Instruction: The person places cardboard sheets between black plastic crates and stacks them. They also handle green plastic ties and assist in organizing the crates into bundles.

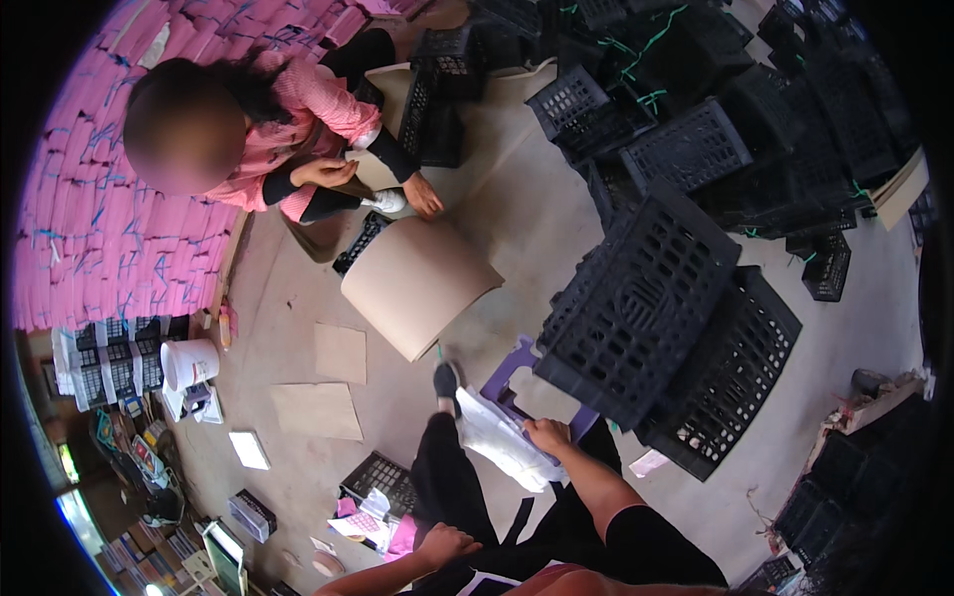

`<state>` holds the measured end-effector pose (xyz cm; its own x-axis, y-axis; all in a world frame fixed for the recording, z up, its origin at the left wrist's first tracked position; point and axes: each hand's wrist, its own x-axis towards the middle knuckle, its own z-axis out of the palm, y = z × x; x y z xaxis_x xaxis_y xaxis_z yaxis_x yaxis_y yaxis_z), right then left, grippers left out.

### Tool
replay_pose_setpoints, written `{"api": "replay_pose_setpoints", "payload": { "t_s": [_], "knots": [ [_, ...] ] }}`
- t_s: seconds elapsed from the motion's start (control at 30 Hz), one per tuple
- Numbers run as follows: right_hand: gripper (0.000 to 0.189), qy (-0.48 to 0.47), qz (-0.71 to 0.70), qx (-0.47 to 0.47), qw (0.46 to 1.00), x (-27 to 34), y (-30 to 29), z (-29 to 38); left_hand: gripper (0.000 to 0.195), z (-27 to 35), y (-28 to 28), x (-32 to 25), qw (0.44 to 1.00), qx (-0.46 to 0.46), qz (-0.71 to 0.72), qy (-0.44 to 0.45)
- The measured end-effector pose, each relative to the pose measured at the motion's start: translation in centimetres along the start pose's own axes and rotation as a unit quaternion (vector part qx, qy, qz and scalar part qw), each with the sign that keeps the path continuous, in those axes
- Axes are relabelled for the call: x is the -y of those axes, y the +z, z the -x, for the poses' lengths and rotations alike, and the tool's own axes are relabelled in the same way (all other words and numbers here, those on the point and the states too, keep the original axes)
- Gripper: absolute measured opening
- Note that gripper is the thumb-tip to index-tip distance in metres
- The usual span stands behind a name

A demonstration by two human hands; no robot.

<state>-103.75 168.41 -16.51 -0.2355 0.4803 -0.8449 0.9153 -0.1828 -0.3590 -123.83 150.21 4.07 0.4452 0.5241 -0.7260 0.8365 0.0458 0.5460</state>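
Note:
My right hand [548, 434] grips the edge of a purple plastic stool [509, 371], beside a crumpled white plastic sheet [501, 441] on it. Just past the stool stand large black plastic crates [633, 302] with slotted sides, one leaning partly over another. My left hand [447, 546] lies low at my thigh, its fingers partly hidden against my dark trousers. I cannot tell whether those fingers are closed; no object shows in them. Ahead of my foot, a curved tan sheet of cardboard [417, 283] lies over a black crate.
A person [298, 134] in a pink top sits at upper left, one hand near the cardboard. Behind them rise pink stacks [112, 216]. More black crates [686, 145] fill the upper right. Flat cardboard pieces [317, 411], a white bucket [190, 363] and a small crate [381, 477] stand leftward.

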Motion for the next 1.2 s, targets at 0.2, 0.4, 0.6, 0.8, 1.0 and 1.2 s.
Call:
{"api": "replay_pose_setpoints", "payload": {
  "t_s": [0.2, 0.4, 0.6, 0.8, 1.0, 1.2],
  "knots": [
    [0.053, -0.018, -0.006, 0.03, 0.999, -5.9, 6.8, -11.2, 0.017, -9.9, -6.4, 11.1, 0.982, -0.182, -0.049, 0.007],
    [0.067, 0.054, 0.021, 0.172, 0.983, -6.9, 8.2, -14.8, 0.011, -16.3, -9.7, 16.3, 0.962, -0.271, -0.029, 0.036],
    [0.08, -0.026, 0.103, 0.176, 0.979, -6.1, 8.2, -15.0, 0.01, -21.0, -12.3, 17.2, 0.958, -0.273, -0.023, 0.088],
    [0.071, -0.041, 0.166, 0.214, 0.962, -7.3, 14.1, -15.8, 0.01, -24.5, -13.5, 17.4, 0.947, -0.278, -0.06, 0.149],
    [0.05, -0.117, 0.139, 0.127, 0.975, -8.2, 15.1, -13.0, 0.011, -29.2, -13.4, 15.5, 0.926, -0.313, -0.082, 0.195],
    [0.047, -0.124, 0.168, 0.097, 0.973, -12.9, 13.4, -15.6, 0.011, -33.0, -12.4, 14.4, 0.886, -0.384, -0.143, 0.218]
  ]
}}
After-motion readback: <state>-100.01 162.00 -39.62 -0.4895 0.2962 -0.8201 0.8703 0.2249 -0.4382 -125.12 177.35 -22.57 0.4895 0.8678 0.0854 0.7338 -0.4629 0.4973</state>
